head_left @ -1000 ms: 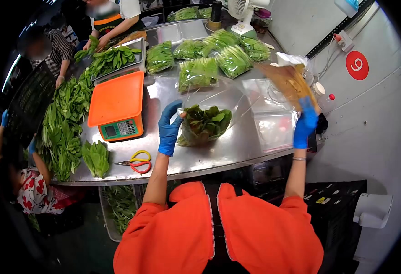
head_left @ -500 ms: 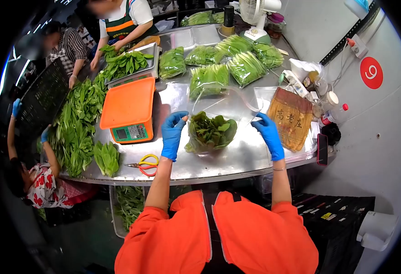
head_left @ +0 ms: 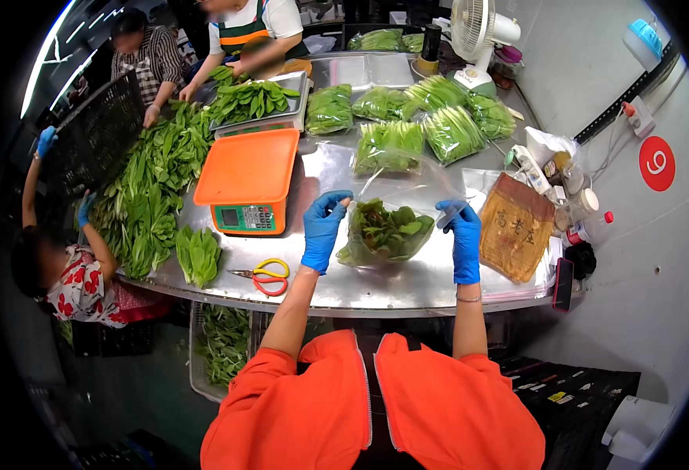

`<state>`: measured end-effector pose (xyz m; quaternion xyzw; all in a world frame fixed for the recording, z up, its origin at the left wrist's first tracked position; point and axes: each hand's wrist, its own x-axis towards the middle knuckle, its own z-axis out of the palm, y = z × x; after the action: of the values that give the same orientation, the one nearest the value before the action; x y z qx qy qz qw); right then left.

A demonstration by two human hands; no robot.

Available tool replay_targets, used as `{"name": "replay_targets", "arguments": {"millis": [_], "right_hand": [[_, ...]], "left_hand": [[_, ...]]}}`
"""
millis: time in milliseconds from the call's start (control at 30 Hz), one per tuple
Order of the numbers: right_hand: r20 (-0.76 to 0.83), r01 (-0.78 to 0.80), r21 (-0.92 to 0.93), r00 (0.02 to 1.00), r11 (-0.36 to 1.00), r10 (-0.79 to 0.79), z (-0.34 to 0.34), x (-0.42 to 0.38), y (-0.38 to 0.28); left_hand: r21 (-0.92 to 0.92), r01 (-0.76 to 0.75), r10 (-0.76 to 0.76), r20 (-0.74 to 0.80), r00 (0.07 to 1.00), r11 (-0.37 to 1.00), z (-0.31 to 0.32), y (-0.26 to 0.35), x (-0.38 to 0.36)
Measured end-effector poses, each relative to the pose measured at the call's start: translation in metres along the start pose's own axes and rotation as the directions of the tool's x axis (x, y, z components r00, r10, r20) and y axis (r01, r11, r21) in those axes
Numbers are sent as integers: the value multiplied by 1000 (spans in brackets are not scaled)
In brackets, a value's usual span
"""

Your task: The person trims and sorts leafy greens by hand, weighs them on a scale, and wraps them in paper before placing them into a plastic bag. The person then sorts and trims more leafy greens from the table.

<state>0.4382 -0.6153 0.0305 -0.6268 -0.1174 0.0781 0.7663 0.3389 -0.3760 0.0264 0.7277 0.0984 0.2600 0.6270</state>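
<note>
A clear plastic bag point(head_left: 417, 185) with dark green leafy vegetables point(head_left: 388, 227) inside stands on the metal table in front of me. My left hand point(head_left: 327, 233), in a blue glove, pinches the bag's left edge near the opening. On the opposite side my right hand point(head_left: 463, 241), gloved too, has its fingers closed on the right edge. The mouth of the bag is spread between both hands. Scissors point(head_left: 270, 276) with red and yellow handles lie to the left of my left forearm. An orange digital scale point(head_left: 248, 180) stands beyond them.
Loose greens point(head_left: 152, 188) are heaped along the left side. Filled bags of greens point(head_left: 388, 147) stand behind the open one. At right are a brown printed bag point(head_left: 517, 227), bottles and a phone point(head_left: 563, 283). Co-workers stand around the left and far sides; one holds a black crate point(head_left: 101, 133).
The camera view has shifted, so the table appears further right. My right hand is closer to the bag's side, and the bag's opening has tilted toward the right.
</note>
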Motion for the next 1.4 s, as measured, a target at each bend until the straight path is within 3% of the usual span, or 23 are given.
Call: {"name": "replay_targets", "arguments": {"millis": [100, 167, 200, 233, 300, 567, 633, 667, 700, 767, 833, 933, 967, 1067, 1100, 1167, 1200, 1267, 1300, 1333, 1367, 1400], "right_hand": [[-74, 57, 91, 996, 994, -51, -6, -1, 13], [-103, 58, 140, 994, 989, -43, -8, -2, 17], [-104, 60, 140, 994, 988, -45, -8, -3, 19], [-102, 82, 164, 993, 983, -66, -7, -3, 20], [-100, 106, 187, 991, 977, -88, -8, -5, 20], [-97, 75, 85, 993, 994, -67, -9, -4, 15], [-139, 81, 95, 988, 992, -68, -9, -2, 19], [-148, 71, 96, 987, 993, -57, -8, -3, 17], [-157, 54, 94, 987, 994, -38, -7, -4, 13], [-165, 91, 117, 984, 989, -71, 3, -14, -7], [-150, 144, 52, 979, 988, -135, 9, -31, -33], [-176, 218, 72, 963, 973, -203, 10, -60, -68], [-103, 236, 52, 968, 970, -229, 9, -65, -76], [49, 107, 32, 993, 994, -108, 10, -40, -38], [28, 62, 84, 997, 995, -65, 11, -38, -17], [-22, 106, 37, 994, 994, -106, 10, -52, -40], [-44, 69, 12, 997, 998, -68, 8, -60, -58], [-62, 160, 107, 986, 981, -154, 6, -69, -75], [-67, 185, 150, 982, 971, -177, 6, -72, -81], [-69, 106, 91, 993, 990, -100, 11, -67, -81], [26, 211, -21, 977, 977, -211, 6, -52, -58], [25, 124, 64, 992, 990, -126, 15, -41, -43]], "left_hand": [[-66, 4, -13, -142, 990, 998, 0, 10, -3], [-15, -79, 70, -330, 942, 997, 0, 21, -8], [96, -117, 140, -286, 948, 989, 1, 30, -12], [95, -119, 142, -285, 948, 988, 3, 38, -15], [355, -355, 404, -70, 912, 865, 13, 49, -20], [235, -244, 279, -130, 951, 941, 23, 43, -32], [201, -150, 176, -118, 977, 968, 16, 43, -32], [104, -117, 130, -130, 983, 988, 11, 26, -29], [-118, -4, -8, -100, 995, 993, 5, 23, -27], [-245, 159, -175, -46, 984, 956, -9, 46, -28], [-154, 158, -163, -18, 986, 975, -21, 71, -43], [-320, 69, -70, 10, 998, 945, -36, 102, -64], [-351, 92, -91, 17, 996, 932, -43, 104, -63], [-343, 235, -239, 31, 971, 910, -52, 47, -40], [-375, 228, -248, -7, 969, 899, -45, 41, -42], [-267, 243, -219, 119, 968, 933, -44, 51, -57], [-348, 219, -168, 171, 971, 911, -44, 86, -65], [-400, 224, -156, 196, 968, 889, -56, 102, -65], [-405, 227, -154, 205, 967, 886, -59, 101, -64], [-351, 253, -202, 176, 963, 902, -57, 89, -54], [-294, 288, -255, 146, 956, 911, -53, 65, -41], [-418, 298, -293, 78, 953, 858, -47, 37, -34]]}}
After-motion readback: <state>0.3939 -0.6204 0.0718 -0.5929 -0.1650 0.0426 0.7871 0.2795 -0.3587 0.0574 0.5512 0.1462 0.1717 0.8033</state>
